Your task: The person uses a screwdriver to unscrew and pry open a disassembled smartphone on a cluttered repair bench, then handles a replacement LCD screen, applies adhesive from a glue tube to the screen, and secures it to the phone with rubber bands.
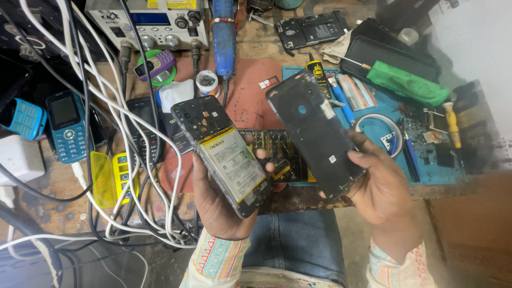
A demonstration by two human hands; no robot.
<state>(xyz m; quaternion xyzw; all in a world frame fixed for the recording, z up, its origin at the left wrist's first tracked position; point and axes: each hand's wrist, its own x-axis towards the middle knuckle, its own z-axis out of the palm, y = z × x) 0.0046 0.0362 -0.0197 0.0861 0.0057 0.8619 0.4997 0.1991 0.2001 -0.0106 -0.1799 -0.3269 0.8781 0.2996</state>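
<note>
My left hand [216, 205] holds an opened smartphone body [221, 152] with its battery and black inner frame facing up, tilted toward the upper left. In my right hand [376, 184] is the phone's detached black back cover [314, 133], inner side up, gripped at its lower end. The two parts are apart, side by side above the front edge of a cluttered wooden workbench [58, 186]. Between them, on the bench, lies a black and yellow circuit-like panel [277, 152].
A tangle of white and black cables [128, 160] covers the left side, near a blue keypad phone [66, 125]. A soldering station [144, 21] stands at the back. On the blue mat [384, 128] lie a tape roll, a glue tube [318, 72], tools and a green cloth [408, 82].
</note>
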